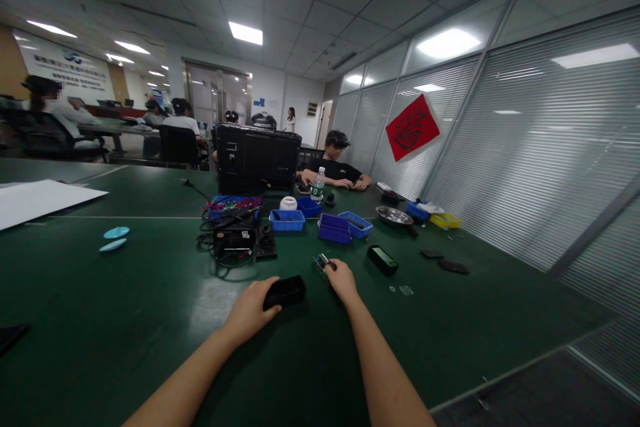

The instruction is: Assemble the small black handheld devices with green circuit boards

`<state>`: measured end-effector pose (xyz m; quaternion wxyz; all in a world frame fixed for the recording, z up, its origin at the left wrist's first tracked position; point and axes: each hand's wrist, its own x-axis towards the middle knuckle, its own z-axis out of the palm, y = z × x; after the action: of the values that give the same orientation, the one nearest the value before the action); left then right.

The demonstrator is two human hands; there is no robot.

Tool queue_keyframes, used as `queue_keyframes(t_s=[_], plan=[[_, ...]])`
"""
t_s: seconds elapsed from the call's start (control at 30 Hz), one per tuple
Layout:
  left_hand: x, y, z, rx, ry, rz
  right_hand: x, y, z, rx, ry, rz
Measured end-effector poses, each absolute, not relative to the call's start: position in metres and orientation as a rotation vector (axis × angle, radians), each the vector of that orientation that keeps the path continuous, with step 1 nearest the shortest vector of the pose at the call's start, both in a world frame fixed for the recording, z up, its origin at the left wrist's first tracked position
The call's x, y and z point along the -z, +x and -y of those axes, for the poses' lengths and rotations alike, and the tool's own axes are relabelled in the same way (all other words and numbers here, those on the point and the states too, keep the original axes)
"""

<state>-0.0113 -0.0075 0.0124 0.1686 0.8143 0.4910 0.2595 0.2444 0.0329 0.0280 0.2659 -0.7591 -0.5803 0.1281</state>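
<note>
My left hand point(251, 310) is wrapped round one end of a black rectangular housing point(290, 290) on the green table. To its right, the fingers of my right hand point(343, 280) are closed on a small circuit board point(319, 263) with a pale metallic part on it. The fingertips cover some of the board, and I cannot tell whether it touches the table. Farther right rests another black housing point(383, 260) with a greenish panel on its upper face. Beyond it lie a small clear square piece point(406, 291) and a white ring point(393, 289).
Ahead stand blue bins point(287, 221), a baseball point(289, 203), a bottle point(318, 185) and a metal bowl point(394, 216). Tangled cables surround a black device point(233, 239). Behind them is a large black monitor point(257, 159). A person point(336, 167) sits across the table point(150, 347).
</note>
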Motion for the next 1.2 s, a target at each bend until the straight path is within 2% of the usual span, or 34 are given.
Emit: queue_keyframes(t_s=[0.33, 0.57, 0.93, 1.2], plan=[[-0.012, -0.012, 0.007, -0.752, 2.319, -1.391, -0.030, 0.239, -0.026, -0.185, -2.094, 1.613], [-0.014, -0.011, 0.008, -0.734, 2.269, -1.386, -0.024, 0.256, -0.037, -0.465, -1.959, 1.538], [-0.014, -0.010, 0.008, -0.734, 2.246, -1.388, -0.030, 0.250, -0.027, -0.056, -2.237, 1.602], [-0.014, -0.011, 0.008, -0.745, 2.245, -1.390, -0.029, 0.259, -0.027, -0.077, -2.293, 1.647]])
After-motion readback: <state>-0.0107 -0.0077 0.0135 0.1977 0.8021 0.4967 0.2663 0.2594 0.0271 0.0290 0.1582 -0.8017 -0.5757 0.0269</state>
